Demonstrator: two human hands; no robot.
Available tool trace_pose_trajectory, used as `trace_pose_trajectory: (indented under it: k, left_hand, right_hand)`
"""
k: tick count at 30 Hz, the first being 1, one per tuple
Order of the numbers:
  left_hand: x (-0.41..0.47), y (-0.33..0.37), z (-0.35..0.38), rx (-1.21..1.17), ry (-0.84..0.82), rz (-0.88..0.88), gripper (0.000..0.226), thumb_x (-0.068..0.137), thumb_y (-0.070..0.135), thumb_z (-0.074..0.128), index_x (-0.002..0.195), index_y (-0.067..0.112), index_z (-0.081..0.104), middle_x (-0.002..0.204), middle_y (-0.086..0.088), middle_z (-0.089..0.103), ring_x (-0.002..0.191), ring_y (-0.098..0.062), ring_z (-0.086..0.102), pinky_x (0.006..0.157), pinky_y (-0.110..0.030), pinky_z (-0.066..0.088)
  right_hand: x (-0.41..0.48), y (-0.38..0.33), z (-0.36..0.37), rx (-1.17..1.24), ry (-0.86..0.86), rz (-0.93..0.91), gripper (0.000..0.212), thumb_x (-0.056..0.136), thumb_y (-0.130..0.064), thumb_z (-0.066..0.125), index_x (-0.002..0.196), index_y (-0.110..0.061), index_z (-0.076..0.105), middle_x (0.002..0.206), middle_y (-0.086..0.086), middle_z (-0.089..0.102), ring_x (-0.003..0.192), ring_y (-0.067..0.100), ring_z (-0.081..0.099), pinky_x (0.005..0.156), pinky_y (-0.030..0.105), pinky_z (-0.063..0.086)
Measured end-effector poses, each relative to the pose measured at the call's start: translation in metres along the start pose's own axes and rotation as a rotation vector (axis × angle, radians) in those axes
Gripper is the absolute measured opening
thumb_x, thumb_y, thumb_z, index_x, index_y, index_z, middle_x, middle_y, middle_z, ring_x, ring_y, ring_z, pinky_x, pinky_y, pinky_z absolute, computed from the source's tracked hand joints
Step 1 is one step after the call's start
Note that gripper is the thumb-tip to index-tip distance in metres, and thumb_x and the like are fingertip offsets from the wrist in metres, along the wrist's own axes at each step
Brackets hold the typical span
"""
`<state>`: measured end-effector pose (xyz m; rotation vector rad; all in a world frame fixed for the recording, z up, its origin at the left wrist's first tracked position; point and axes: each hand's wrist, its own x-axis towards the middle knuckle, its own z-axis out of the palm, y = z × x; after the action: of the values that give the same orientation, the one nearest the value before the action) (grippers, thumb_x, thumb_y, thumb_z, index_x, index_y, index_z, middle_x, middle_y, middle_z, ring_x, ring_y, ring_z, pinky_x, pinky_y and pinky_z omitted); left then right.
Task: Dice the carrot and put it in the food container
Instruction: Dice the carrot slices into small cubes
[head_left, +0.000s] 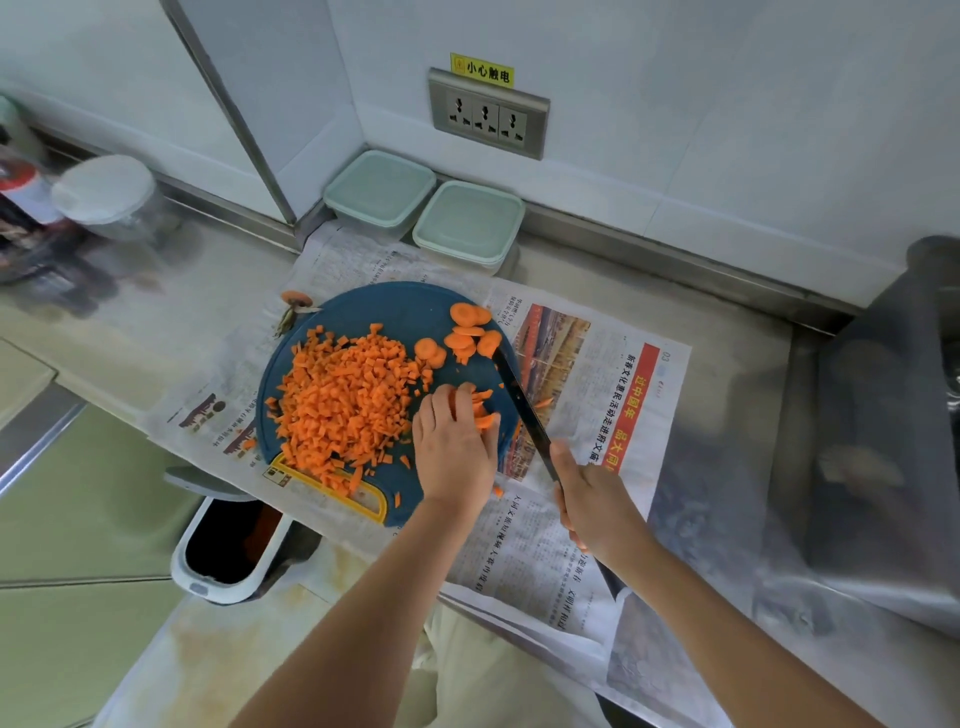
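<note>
A large heap of diced carrot (343, 400) covers the left half of a round dark blue cutting board (395, 306). Several round carrot slices (467, 332) lie at the board's far right. My left hand (452, 447) holds down a small bunch of carrot strips (480, 408) with curled fingers. My right hand (592, 499) grips the handle of a dark knife (519, 400), whose blade lies just right of the strips. Two lidded pale green food containers (382, 189) (467, 223) stand against the back wall.
The board lies on newspaper (597, 415) spread over a steel counter. A carrot top (296, 299) sits by the board's far left. A white bin (228, 545) hangs below the counter's front edge. Jars (106, 195) stand at the left, a sink (883, 441) at the right.
</note>
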<state>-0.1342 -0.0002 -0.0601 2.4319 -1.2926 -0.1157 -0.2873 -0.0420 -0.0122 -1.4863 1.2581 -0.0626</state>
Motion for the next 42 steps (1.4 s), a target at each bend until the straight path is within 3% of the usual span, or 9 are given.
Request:
trace_pose_trajectory:
  k: [4, 8, 12, 20, 26, 29, 33, 39, 42]
  left_hand:
    - [-0.001, 0.001, -0.010, 0.063, -0.076, -0.015, 0.059, 0.088, 0.051, 0.048, 0.128, 0.008, 0.051, 0.123, -0.013, 0.053, 0.114, -0.033, 0.050, 0.096, -0.043, 0.042]
    - [0.006, -0.019, -0.024, 0.089, -0.202, 0.110, 0.093, 0.081, 0.066, 0.054, 0.148, 0.011, 0.022, 0.142, -0.007, 0.036, 0.131, -0.026, 0.033, 0.110, -0.038, 0.027]
    - [0.006, -0.042, -0.032, 0.040, -0.237, 0.244, 0.103, 0.076, 0.070, 0.049, 0.149, 0.005, 0.019, 0.144, -0.016, 0.033, 0.134, -0.030, 0.031, 0.112, -0.040, 0.026]
    - [-0.005, -0.046, -0.022, 0.018, -0.099, 0.292, 0.074, 0.081, 0.051, 0.056, 0.131, -0.002, 0.045, 0.123, -0.016, 0.053, 0.115, -0.031, 0.051, 0.100, -0.041, 0.044]
    - [-0.015, -0.049, -0.020, -0.121, -0.050, 0.253, 0.087, 0.071, 0.044, 0.076, 0.136, 0.003, 0.036, 0.130, -0.018, 0.046, 0.119, -0.031, 0.049, 0.099, -0.033, 0.039]
    - [-0.016, -0.049, -0.018, -0.132, -0.036, 0.292, 0.078, 0.079, 0.044, 0.064, 0.142, 0.015, 0.029, 0.137, -0.017, 0.036, 0.126, -0.032, 0.038, 0.103, -0.035, 0.030]
    - [-0.018, -0.050, -0.013, -0.169, -0.066, 0.298, 0.060, 0.087, 0.043, 0.055, 0.137, 0.015, 0.036, 0.134, -0.014, 0.035, 0.126, -0.030, 0.035, 0.104, -0.046, 0.040]
    - [-0.007, -0.052, -0.036, -0.213, 0.087, 0.277, 0.066, 0.094, 0.057, 0.037, 0.135, 0.004, 0.041, 0.131, -0.015, 0.039, 0.125, -0.026, 0.035, 0.108, -0.033, 0.027]
    - [0.012, -0.050, -0.063, -0.231, 0.101, 0.437, 0.058, 0.097, 0.050, 0.038, 0.132, 0.005, 0.048, 0.128, -0.009, 0.046, 0.123, -0.022, 0.038, 0.111, -0.028, 0.024]
  right_hand:
    - [-0.002, 0.000, 0.002, -0.056, 0.000, -0.006, 0.063, 0.099, -0.055, 0.027, 0.050, -0.016, 0.036, 0.037, -0.010, 0.029, 0.033, 0.008, 0.027, 0.043, 0.027, 0.026]
    - [-0.003, -0.003, 0.003, -0.089, 0.018, -0.015, 0.063, 0.101, -0.050, 0.027, 0.050, -0.016, 0.039, 0.030, -0.011, 0.031, 0.027, 0.004, 0.030, 0.038, 0.021, 0.027]
    - [-0.006, -0.007, 0.010, -0.141, 0.042, -0.049, 0.063, 0.102, -0.047, 0.027, 0.052, -0.013, 0.042, 0.042, -0.006, 0.037, 0.032, 0.004, 0.033, 0.037, 0.019, 0.027]
    - [-0.004, -0.011, 0.029, -0.279, 0.030, -0.083, 0.071, 0.101, -0.052, 0.022, 0.073, -0.004, 0.065, 0.047, -0.004, 0.043, 0.042, 0.008, 0.045, 0.049, 0.026, 0.040]
    - [-0.001, -0.013, 0.024, -0.333, 0.020, -0.123, 0.067, 0.100, -0.052, 0.022, 0.057, -0.010, 0.051, 0.047, -0.001, 0.043, 0.044, 0.013, 0.046, 0.052, 0.028, 0.041]
    - [-0.002, -0.015, 0.026, -0.352, 0.007, -0.127, 0.068, 0.100, -0.052, 0.021, 0.056, -0.010, 0.049, 0.047, 0.000, 0.043, 0.044, 0.012, 0.046, 0.052, 0.028, 0.040]
    - [-0.006, -0.019, 0.024, -0.376, 0.004, -0.143, 0.064, 0.101, -0.050, 0.021, 0.053, -0.013, 0.041, 0.049, -0.001, 0.041, 0.044, 0.009, 0.043, 0.048, 0.022, 0.033]
    - [-0.004, -0.027, 0.002, -0.557, 0.036, -0.258, 0.060, 0.100, -0.052, 0.022, 0.055, -0.016, 0.039, 0.047, -0.002, 0.036, 0.042, 0.011, 0.037, 0.049, 0.027, 0.037]
    - [0.001, -0.035, -0.019, -0.806, 0.021, -0.340, 0.058, 0.098, -0.056, 0.019, 0.061, -0.018, 0.041, 0.051, -0.002, 0.039, 0.044, 0.013, 0.039, 0.051, 0.031, 0.040]
